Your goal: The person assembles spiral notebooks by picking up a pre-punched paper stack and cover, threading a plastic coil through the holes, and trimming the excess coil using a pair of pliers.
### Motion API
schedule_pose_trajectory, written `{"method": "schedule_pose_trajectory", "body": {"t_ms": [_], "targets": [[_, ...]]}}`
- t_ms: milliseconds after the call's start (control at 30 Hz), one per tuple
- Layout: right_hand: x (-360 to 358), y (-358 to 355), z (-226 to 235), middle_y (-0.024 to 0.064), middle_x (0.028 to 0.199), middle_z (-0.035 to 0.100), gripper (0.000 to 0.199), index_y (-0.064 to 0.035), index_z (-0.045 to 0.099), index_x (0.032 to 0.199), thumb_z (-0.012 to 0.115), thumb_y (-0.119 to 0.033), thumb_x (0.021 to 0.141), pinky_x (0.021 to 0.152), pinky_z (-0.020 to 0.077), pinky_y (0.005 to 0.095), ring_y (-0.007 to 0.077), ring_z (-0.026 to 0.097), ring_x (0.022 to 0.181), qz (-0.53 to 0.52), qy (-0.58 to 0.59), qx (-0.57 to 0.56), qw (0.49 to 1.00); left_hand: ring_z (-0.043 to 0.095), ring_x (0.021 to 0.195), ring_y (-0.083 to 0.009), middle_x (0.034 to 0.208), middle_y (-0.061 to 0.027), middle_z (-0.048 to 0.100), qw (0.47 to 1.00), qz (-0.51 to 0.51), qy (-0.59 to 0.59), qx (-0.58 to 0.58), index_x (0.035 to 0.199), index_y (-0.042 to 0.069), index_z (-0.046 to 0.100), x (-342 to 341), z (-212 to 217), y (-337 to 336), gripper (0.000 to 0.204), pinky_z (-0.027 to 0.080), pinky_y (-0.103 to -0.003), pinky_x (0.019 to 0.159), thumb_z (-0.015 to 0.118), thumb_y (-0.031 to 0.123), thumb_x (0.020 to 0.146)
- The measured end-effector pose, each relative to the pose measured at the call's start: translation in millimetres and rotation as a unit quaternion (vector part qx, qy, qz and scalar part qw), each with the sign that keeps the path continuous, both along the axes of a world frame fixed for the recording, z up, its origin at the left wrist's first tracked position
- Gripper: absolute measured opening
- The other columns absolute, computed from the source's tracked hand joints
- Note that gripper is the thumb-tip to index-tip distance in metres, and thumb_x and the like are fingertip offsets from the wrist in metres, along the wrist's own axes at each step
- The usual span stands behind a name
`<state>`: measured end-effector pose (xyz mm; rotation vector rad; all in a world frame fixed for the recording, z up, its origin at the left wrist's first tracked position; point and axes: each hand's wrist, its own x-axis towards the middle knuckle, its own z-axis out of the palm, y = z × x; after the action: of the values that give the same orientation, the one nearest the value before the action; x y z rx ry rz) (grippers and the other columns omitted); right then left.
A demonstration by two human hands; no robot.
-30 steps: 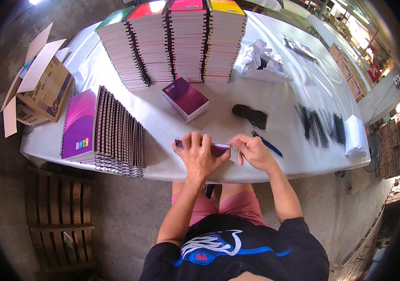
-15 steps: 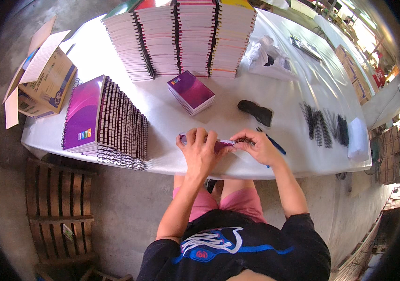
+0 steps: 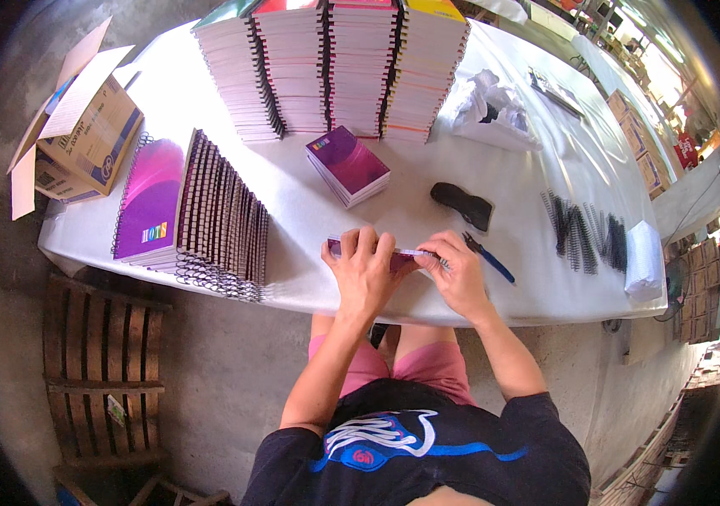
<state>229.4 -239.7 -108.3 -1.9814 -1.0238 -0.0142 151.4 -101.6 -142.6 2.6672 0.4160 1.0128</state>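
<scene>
Above the table's near edge, a purple booklet (image 3: 402, 261) is held on edge by my left hand (image 3: 363, 274), whose fingers are wrapped over its top side. My right hand (image 3: 461, 280) is pinched at the booklet's right end, around a short piece of dark spiral binding coil (image 3: 443, 264). The fingertips of that hand hide most of the coil, so how far it is threaded cannot be made out. Dark pliers with blue handles (image 3: 492, 260) lie just right of my right hand. Beyond them rests a black, rounded object (image 3: 463, 206).
Purple booklets (image 3: 348, 169) are piled ahead of my hands. Coil-bound notebooks (image 3: 223, 215) stand at left, beside an opened cardboard box (image 3: 90, 139). Tall book stacks (image 3: 292, 80) rise at the back. Loose black coils (image 3: 579, 234) and a white wrapped bundle (image 3: 645, 260) lie right.
My right hand has shifted slightly left and turned, its fingers now closer against the booklet's end. Less coil shows, and more of the pliers is uncovered. My left hand keeps its grip.
</scene>
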Motion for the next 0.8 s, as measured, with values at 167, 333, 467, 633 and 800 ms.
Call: {"method": "schedule_pose_trajectory", "body": {"t_ms": [167, 333, 467, 633, 800], "targets": [[25.1, 0.2, 0.7, 0.0115, 0.093, 0.062, 0.024, -0.0053, 0.064, 0.101, 0.064, -0.022, 0.084, 0.084, 0.0452, 0.0375, 0.0308, 0.06, 0.083, 0.019, -0.06, -0.026, 0.998, 0.048, 0.093, -0.0287, 0.089, -0.0053, 0.051, 0.999, -0.033, 0.004, 0.0, 0.077, 0.011, 0.055, -4.0, 1.3, 8.6, 0.051, 0.032, -0.049, 0.081, 0.078, 0.051, 0.055], [85.3, -22.2, -14.3, 0.011, 0.1, 0.064, 0.028, -0.0102, 0.064, 0.109, 0.061, -0.012, 0.081, 0.092, 0.0435, 0.0409, 0.0326, 0.059, 0.096, -0.173, -0.246, -0.188, 0.935, 0.045, 0.101, -0.0336, 0.105, -0.0122, 0.05, 0.993, -0.083, -0.061, -0.059, 0.073, 0.006, 0.054, -9.5, 1.5, 18.3, 0.057, 0.034, -0.044, 0.089, 0.079, 0.053, 0.054], [116.4, -34.5, -31.9, 0.0108, 0.1, 0.067, 0.03, -0.0095, 0.066, 0.105, 0.058, -0.003, 0.077, 0.091, 0.0455, 0.0411, 0.0341, 0.06, 0.098, -0.127, -0.143, -0.153, 0.969, 0.04, 0.111, -0.0366, 0.115, -0.0157, 0.046, 0.991, -0.093, -0.069, -0.074, 0.071, 0.005, 0.052, -10.3, 3.3, 19.1, 0.059, 0.034, -0.046, 0.094, 0.081, 0.052, 0.052], [86.6, -22.6, -22.7, 0.0111, 0.091, 0.07, 0.022, 0.0009, 0.069, 0.092, 0.057, 0.008, 0.074, 0.081, 0.0515, 0.0297, 0.0176, 0.067, 0.086, 0.206, 0.461, 0.279, 0.817, 0.037, 0.114, -0.0381, 0.117, -0.016, 0.045, 0.99, -0.085, -0.072, -0.089, 0.069, 0.004, 0.051, -10.3, -1.8, 19.0, 0.06, 0.034, -0.048, 0.095, 0.083, 0.05, 0.05], [67.2, -3.7, -12.5, 0.0139, 0.089, 0.07, 0.014, 0.0006, 0.07, 0.086, 0.067, 0.002, 0.072, 0.08, 0.0518, 0.0309, 0.0197, 0.067, 0.084, 0.235, 0.312, 0.058, 0.919, 0.036, 0.116, -0.0386, 0.119, -0.0165, 0.044, 0.986, -0.113, -0.075, -0.095, 0.068, 0.003, 0.051, -11.3, -3.1, 21.5, 0.06, 0.034, -0.048, 0.097, 0.083, 0.049, 0.049]]}}
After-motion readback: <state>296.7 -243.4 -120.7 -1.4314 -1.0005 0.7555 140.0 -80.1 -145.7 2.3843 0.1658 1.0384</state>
